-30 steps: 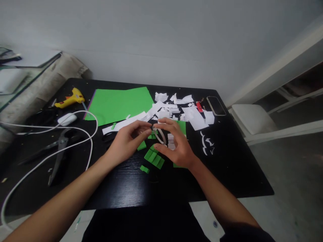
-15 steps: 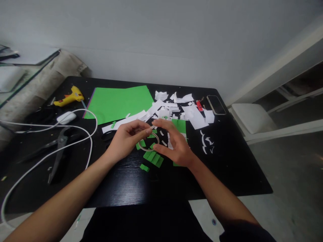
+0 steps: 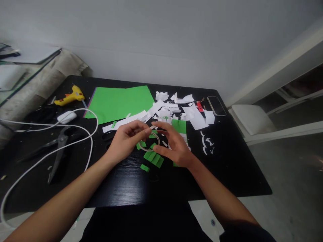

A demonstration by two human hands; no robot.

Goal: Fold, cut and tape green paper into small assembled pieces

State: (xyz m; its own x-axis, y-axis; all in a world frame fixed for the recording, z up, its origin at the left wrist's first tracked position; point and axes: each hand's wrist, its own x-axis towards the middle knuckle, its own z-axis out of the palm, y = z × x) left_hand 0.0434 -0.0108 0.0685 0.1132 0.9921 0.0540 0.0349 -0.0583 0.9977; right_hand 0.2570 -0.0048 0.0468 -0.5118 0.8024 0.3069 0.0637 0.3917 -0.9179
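Note:
A thin, pale ring that looks like a narrow roll of tape (image 3: 149, 150) is held upright between my hands, above the table. My left hand (image 3: 130, 138) pinches its upper left side between thumb and fingers. Around the right side curve the fingers of my right hand (image 3: 175, 143), its thumb touching the lower rim and its index finger near a small pale strip (image 3: 152, 127) at the top. Behind and below the ring lie folded green paper pieces (image 3: 153, 158). A small green piece (image 3: 144, 167) lies closer to me.
On the black table (image 3: 227, 174) are a large green sheet (image 3: 121, 102), white paper scraps (image 3: 195, 116), a yellow glue gun (image 3: 72, 96), scissors (image 3: 60, 144), a white cable (image 3: 92, 144), a red object (image 3: 199, 106) and a phone (image 3: 216, 105). A wall rises behind.
The fingers of my right hand curl slightly further in by the ring. Both hands otherwise stay in place, and the objects on the table have not moved.

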